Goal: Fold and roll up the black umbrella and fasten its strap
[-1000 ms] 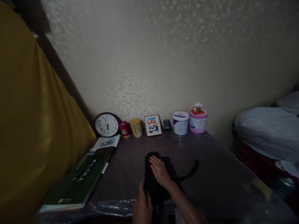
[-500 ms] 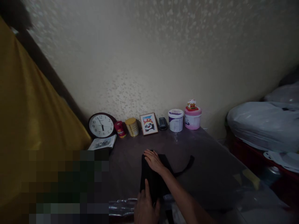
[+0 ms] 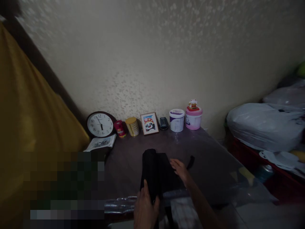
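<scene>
A folded black garment lies on the dark table near its front edge, with a black strip trailing off to the right. My left hand rests on the garment's near left end, fingers pointing forward and lying on the cloth. My right hand lies flat on the garment's right side, fingers stretched out.
Along the wall stand a round clock, a red tin, a gold tin, a framed panda picture, a white tub and a pink tub. A booklet lies left. A yellow curtain hangs left; plastic-covered bundles sit right.
My right hand has slid from the garment's far left end across to its right side. The view has swung slightly right.
</scene>
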The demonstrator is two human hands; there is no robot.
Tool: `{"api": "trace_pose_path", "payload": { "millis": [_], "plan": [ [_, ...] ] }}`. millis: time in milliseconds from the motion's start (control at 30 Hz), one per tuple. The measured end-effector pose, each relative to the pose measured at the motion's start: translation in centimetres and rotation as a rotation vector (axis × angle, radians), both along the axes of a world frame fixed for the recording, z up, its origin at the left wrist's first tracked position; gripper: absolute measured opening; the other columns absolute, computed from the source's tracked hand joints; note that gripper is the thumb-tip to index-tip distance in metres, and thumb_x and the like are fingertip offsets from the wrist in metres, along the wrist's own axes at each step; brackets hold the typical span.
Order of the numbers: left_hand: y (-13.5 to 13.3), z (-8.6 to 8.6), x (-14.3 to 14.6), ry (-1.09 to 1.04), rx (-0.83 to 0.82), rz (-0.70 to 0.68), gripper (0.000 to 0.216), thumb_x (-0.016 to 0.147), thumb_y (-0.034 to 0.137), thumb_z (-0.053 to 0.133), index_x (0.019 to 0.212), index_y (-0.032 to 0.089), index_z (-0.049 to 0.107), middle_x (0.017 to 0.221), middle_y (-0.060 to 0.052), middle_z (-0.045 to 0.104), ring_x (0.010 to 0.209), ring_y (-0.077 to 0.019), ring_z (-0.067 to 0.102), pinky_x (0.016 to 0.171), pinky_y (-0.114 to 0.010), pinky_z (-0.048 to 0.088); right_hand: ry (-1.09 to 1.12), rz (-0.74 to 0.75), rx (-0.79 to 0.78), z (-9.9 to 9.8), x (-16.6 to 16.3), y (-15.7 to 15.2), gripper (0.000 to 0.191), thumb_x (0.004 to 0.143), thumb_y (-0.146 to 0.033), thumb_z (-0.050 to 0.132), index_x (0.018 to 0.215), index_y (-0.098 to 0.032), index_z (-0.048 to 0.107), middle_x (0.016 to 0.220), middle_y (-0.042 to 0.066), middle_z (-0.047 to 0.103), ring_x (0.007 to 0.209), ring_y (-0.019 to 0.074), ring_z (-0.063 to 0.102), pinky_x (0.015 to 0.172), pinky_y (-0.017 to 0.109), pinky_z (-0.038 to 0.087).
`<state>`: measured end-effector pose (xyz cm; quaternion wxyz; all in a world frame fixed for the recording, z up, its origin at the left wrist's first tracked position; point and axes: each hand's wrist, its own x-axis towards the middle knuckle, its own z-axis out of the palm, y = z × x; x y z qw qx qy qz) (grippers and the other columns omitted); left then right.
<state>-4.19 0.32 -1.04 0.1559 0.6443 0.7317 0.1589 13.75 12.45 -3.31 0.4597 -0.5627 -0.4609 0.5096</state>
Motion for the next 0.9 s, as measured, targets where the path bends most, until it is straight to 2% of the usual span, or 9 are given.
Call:
{"api": "trace_pose_path", "payload": {
  "millis": [100, 200, 300, 367, 633, 900],
  "plan": [
    [0.0, -0.5, -0.2, 0.000, 0.014, -0.015, 0.067, 0.082, 0.031, 0.034, 0.136, -0.003, 0.016, 0.121, -0.017, 0.053, 0.109, -0.0255, 0.048, 0.093, -0.035, 0.037, 0.154, 0.031, -0.085, 1.2, -0.2, -1.0, 0.038, 0.074, -0.048, 0.051, 0.100, -0.024, 0.062, 0.103, 0.007, 0.066, 0.092, 0.0202, 0.062, 0.070, 0.032, 0.046],
    [0.2, -1.1, -0.5, 0.004, 0.039, -0.009, 0.066, 0.082, 0.032, 0.035, 0.136, -0.002, 0.019, 0.123, -0.016, 0.053, 0.110, -0.0249, 0.049, 0.093, -0.034, 0.037, 0.341, 0.112, -0.116, 2.1, -0.6, -1.9, 0.034, 0.068, -0.041, 0.059, 0.096, -0.022, 0.063, 0.090, 0.004, 0.069, 0.081, 0.0182, 0.063, 0.065, 0.028, 0.046],
    [0.2, -1.3, -0.6, -0.015, 0.054, 0.000, 0.066, 0.082, 0.033, 0.036, 0.136, 0.000, 0.020, 0.122, -0.016, 0.054, 0.111, -0.0233, 0.049, 0.094, -0.032, 0.037, 0.411, 0.212, -0.126, 2.1, -1.6, -2.6, 0.034, 0.065, -0.037, 0.063, 0.094, -0.020, 0.065, 0.076, 0.002, 0.068, 0.066, 0.0171, 0.062, 0.058, 0.027, 0.046],
    [0.2, -1.3, -0.6, -0.033, 0.052, 0.007, 0.066, 0.081, 0.033, 0.036, 0.136, 0.000, 0.020, 0.121, -0.016, 0.054, 0.112, -0.0236, 0.049, 0.093, -0.033, 0.037, 0.404, 0.233, -0.108, 1.6, -2.4, -2.7, 0.035, 0.065, -0.037, 0.064, 0.096, -0.020, 0.065, 0.074, 0.001, 0.068, 0.063, 0.0173, 0.062, 0.057, 0.028, 0.047],
    [0.2, -1.6, -0.9, -0.059, 0.058, 0.021, 0.066, 0.081, 0.036, 0.035, 0.136, 0.001, 0.023, 0.116, -0.016, 0.056, 0.111, -0.0241, 0.050, 0.093, -0.035, 0.038, 0.283, 0.092, 0.128, -1.6, -4.8, -2.2, 0.038, 0.069, -0.042, 0.061, 0.102, -0.025, 0.063, 0.098, 0.006, 0.067, 0.091, 0.0244, 0.061, 0.074, 0.037, 0.050],
    [0.2, -2.0, -1.0, -0.175, 0.106, 0.032, 0.069, 0.079, 0.038, 0.037, 0.135, 0.001, 0.024, 0.117, -0.018, 0.054, 0.111, -0.0257, 0.050, 0.092, -0.038, 0.040, 0.245, 0.050, 0.254, -2.3, -8.3, 0.4, 0.042, 0.069, -0.044, 0.056, 0.102, -0.019, 0.062, 0.103, 0.007, 0.066, 0.098, 0.0246, 0.058, 0.089, 0.041, 0.043]
  ]
}}
